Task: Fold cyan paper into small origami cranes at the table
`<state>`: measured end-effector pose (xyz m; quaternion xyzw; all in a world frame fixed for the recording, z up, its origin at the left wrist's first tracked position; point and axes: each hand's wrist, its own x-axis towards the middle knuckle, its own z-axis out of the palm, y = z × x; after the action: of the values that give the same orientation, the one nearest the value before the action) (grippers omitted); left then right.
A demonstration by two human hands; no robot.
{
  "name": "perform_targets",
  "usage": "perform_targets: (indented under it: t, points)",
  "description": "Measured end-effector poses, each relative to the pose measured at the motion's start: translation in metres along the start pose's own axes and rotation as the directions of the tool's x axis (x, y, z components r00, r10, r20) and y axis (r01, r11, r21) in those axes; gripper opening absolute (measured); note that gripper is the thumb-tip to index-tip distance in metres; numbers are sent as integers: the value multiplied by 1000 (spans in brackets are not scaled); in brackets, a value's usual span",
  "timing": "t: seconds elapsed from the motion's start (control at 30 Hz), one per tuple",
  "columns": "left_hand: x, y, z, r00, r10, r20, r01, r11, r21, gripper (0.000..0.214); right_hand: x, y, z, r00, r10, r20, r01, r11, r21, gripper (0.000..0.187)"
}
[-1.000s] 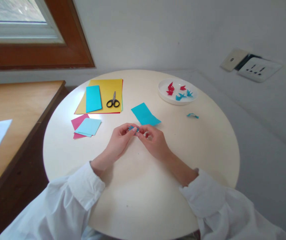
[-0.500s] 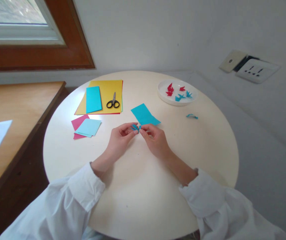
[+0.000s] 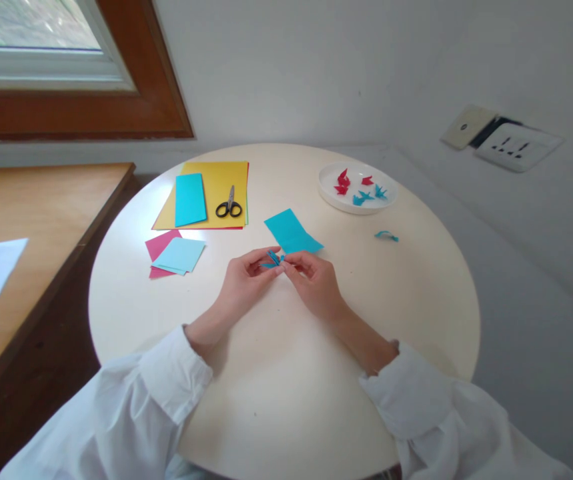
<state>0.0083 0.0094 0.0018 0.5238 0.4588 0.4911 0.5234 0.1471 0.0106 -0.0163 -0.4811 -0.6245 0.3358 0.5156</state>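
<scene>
Between my two hands is a small folded blue paper piece, gripped at the fingertips and partly hidden by them. My left hand pinches it from the left with thumb and fingers. From the other side my right hand pinches its right end. Just beyond my fingers lies a blue paper sheet, its near edge partly covered by my right hand. To the right, a thin strip of blue paper rests on the round white table.
A white dish at the back right holds several small red and blue folded papers. Black-handled scissors and a blue paper lie on yellow sheets. Light-blue squares overlap pink ones at left.
The folded blue paper has turned slightly between my fingertips, so its points show at a different angle. The whole view has shifted a little; both hands keep their pinch.
</scene>
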Motion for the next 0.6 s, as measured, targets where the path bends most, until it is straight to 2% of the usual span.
perform_targets:
  t: [0.27, 0.6]
  points:
    - [-1, 7, -2, 1000, 26, 5, -26, 994, 106, 34, 2, -1, -2, 999, 37, -9, -36, 998, 60, 13]
    - [-2, 9, -1, 1000, 14, -7, -14, 999, 52, 28, 2, -2, 0, 994, 104, -15, -101, 987, 128, 10]
